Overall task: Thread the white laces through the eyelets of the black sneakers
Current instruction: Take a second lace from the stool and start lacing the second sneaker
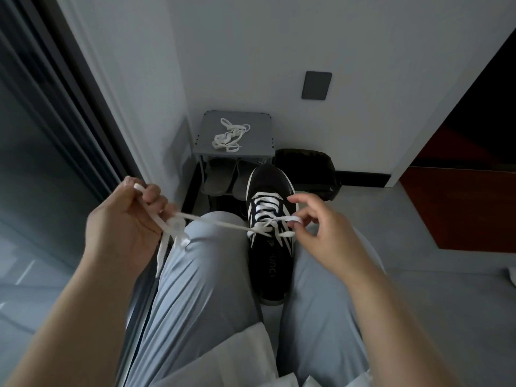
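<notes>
Grey floor (418,303) | black sneaker (268,263) stood between knees (212,238), lower eyelets (252,208) laced | white lace (223,223) gripped taut by left hand (125,222), other end pinched by right hand (321,227) | judged: slack being drawn; next, tip must be fed one row higher

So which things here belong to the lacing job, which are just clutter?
Job: black striped sneaker, flat white lace held by left hand and right hand, spare white lace on grey stool.
Lying about: grey slippers, dark bag, grey wall plate.
</notes>
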Demonstrator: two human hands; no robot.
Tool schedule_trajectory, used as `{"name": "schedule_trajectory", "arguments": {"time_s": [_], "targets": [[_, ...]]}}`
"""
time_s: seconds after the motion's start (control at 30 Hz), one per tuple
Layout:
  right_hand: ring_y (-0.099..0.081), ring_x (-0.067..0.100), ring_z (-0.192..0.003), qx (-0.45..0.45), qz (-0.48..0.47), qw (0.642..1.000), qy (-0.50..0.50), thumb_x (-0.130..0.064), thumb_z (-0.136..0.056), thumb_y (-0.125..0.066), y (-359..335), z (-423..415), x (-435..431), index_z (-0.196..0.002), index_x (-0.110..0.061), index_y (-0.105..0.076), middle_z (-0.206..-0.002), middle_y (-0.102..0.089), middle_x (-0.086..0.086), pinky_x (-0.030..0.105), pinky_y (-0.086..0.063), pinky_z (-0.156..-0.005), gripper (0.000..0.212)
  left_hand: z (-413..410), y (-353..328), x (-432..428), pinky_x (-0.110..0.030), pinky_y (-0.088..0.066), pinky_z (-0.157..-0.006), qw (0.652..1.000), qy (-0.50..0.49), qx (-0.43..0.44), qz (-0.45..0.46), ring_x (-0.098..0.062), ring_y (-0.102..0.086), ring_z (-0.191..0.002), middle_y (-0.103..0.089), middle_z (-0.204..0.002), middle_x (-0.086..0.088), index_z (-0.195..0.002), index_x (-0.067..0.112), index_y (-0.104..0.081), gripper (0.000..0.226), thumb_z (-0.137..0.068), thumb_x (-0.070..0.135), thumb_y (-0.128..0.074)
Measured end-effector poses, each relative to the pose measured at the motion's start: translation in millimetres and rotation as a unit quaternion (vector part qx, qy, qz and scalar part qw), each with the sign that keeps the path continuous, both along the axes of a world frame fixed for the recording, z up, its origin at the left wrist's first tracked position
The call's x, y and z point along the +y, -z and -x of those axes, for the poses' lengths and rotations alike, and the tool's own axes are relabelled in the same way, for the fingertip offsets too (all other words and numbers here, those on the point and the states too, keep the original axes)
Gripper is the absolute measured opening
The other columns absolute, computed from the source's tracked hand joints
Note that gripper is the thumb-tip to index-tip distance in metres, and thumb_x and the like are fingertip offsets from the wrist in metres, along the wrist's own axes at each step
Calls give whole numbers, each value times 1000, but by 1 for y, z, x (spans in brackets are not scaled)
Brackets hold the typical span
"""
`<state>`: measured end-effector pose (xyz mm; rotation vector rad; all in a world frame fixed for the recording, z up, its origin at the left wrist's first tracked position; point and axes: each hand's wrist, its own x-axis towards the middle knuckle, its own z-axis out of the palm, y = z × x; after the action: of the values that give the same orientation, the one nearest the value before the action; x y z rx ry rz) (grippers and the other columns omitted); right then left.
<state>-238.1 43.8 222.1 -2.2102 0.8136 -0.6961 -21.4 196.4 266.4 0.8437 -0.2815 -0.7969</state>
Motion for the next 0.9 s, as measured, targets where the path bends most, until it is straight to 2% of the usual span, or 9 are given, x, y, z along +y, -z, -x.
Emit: {"name": "schedule_trajectory", "arguments": {"time_s": [0.1,0.17,0.27,0.33,0.4,0.53,0.63,0.73,0.9], "targets": [[-59,1,-80,-37,-31,999,-4,-11,-83,-65,-3,0,1,-108,-35,-56,-81,-66,-15,7,-39,-72,36,4,9,-11,-16,-30,-39,952,-23,-205,-224,-11,-31,-43,-41,-52,2,-64,15,-39,30,-94,11,-41],[-57,0,-72,-49,-48,998,-7,-13,-85,-65,-4,0,2,-102,-41,-55,-80,-66,-10,9,-39,-68,34,14,18,-17,-21,-37,-47,812,24,-460,-359,-14,-43,-53,-51,-68,0,-80,21,-46,14,-91,23,-55],[-52,-1,-62,-44,-50,998,-8,-17,-87,-63,-5,0,2,-98,-44,-54,-80,-64,-8,10,-37,-62,30,41,24,-28,-28,-42,-77,624,141,-673,-372,-13,-49,-88,-50,-99,7,-107,32,-49,30,-82,43,-62],[-51,-2,-61,-48,-50,998,-12,-16,-88,-63,-6,1,3,-99,-41,-56,-78,-63,-8,9,-36,-62,28,57,25,-38,-30,-29,-93,530,141,-736,-397,-16,-39,-110,-48,-112,11,-115,33,-51,34,-86,52,-52],[-52,-2,-61,-47,-57,997,-14,-14,-87,-63,-6,2,4,-99,-35,-58,-75,-64,-8,8,-36,-63,25,60,26,-43,-29,-20,-92,498,137,-751,-411,-15,-34,-113,-52,-100,16,-108,32,-56,29,-91,51,-43],[-50,1,-57,-13,-34,999,14,-17,-85,-66,-3,3,1,-89,-34,-55,-74,-67,-16,13,-36,-58,21,47,26,-33,-29,-23,-91,581,201,-716,-330,-3,-40,-89,-46,-62,10,-70,28,-54,30,-91,45,-43],[-53,-2,-58,5,-22,998,56,-19,-81,-71,-1,-1,1,-85,-31,-62,-68,-66,-18,9,-38,-59,16,28,23,-16,-28,-37,-78,747,229,-588,-209,-6,-49,-78,-54,-76,9,-59,19,-59,36,-75,50,-48],[-56,-7,-62,18,-14,996,86,-18,-78,-74,0,-5,2,-77,-28,-67,-62,-61,-20,7,-40,-60,12,17,25,-5,-20,-46,-78,897,227,-369,-88,-11,-57,-89,-61,-87,1,-62,-16,-53,48,-68,31,-57],[-57,2,-64,30,-20,997,71,-27,-77,-72,0,-8,6,-75,-32,-62,-69,-63,-15,17,-46,-60,12,20,19,-3,-37,-54,-79,945,231,-228,-23,-24,-60,-67,-56,-62,-11,-47,-1,-53,25,-66,15,-53]]}}
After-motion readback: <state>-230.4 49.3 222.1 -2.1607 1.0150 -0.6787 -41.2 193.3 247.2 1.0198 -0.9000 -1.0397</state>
